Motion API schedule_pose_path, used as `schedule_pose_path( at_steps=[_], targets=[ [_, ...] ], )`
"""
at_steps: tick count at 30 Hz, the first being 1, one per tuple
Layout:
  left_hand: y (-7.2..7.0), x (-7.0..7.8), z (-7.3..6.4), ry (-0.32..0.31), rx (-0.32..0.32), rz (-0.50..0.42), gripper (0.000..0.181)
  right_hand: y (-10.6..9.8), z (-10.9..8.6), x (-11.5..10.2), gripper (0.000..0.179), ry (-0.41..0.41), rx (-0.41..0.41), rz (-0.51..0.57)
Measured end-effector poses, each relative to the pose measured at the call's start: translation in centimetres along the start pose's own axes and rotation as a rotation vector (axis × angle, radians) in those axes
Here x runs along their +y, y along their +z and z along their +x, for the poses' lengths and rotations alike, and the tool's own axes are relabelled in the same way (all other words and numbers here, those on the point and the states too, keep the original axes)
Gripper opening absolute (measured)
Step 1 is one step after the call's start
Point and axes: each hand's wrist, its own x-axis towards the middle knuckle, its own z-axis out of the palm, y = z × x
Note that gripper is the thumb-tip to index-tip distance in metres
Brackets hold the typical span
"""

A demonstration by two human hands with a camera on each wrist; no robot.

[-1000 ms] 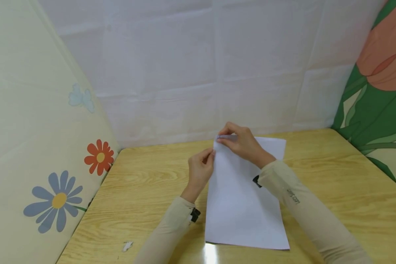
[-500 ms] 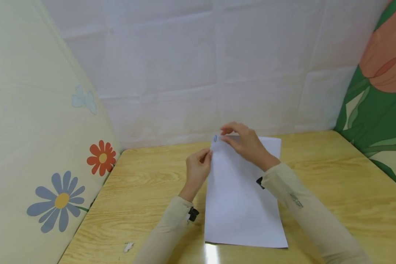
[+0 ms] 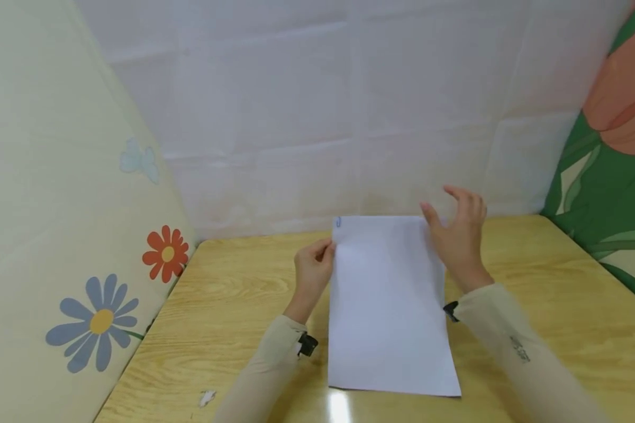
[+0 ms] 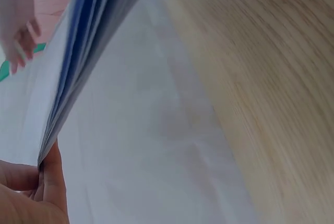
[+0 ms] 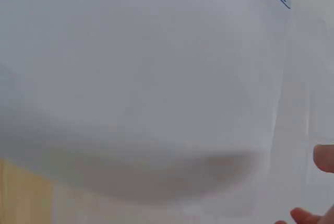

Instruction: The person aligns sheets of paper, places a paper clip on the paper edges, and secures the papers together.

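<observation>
A stack of white paper sheets (image 3: 386,305) stands raised off the wooden table at its far end. A small blue paper clip (image 3: 338,222) sits on its top left corner and also shows in the right wrist view. My left hand (image 3: 313,270) pinches the stack's left edge just below the clip between thumb and fingers. In the left wrist view the layered sheet edges (image 4: 88,41) fan slightly apart above that pinch. Near the top right corner my right hand (image 3: 460,238) is held with thumb and fingers spread, nothing between them.
The wooden table (image 3: 233,294) extends to both sides of the paper. A small white scrap (image 3: 207,398) lies near its front left. Behind hangs a creased white cloth (image 3: 275,117); flower-printed panels stand left (image 3: 100,320) and right (image 3: 630,194).
My right hand has let go of the paper clip at the top left corner and moved right, opening its fingers. The left hand keeps its pinch, shifting slightly left with the stack.
</observation>
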Motion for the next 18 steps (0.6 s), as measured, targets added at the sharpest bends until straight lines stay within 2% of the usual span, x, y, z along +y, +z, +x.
schedule_pose_path(
  at_steps=[4,7,10,13,18],
  targets=[
    [-0.3,-0.1,0.0,-0.035,0.018,-0.003,0.013,-1.8,-0.7,1.6,0.073,0.243,-0.165,0.041],
    [-0.4,-0.1,0.1,-0.036,0.019,0.009,0.014,-2.3,-1.1,2.6,0.083,0.355,-0.327,0.084],
    [-0.5,-0.2,0.2,-0.022,0.019,0.010,0.013,-2.5,-1.5,3.3,0.089,0.430,-0.490,0.100],
    [-0.5,-0.3,0.2,-0.019,0.030,0.006,0.012,-2.5,-2.1,3.6,0.089,0.479,-0.618,0.135],
    [-0.6,-0.5,0.3,-0.058,0.040,-0.038,0.014,-2.6,-3.2,4.0,0.083,0.497,-0.723,0.216]
  ],
)
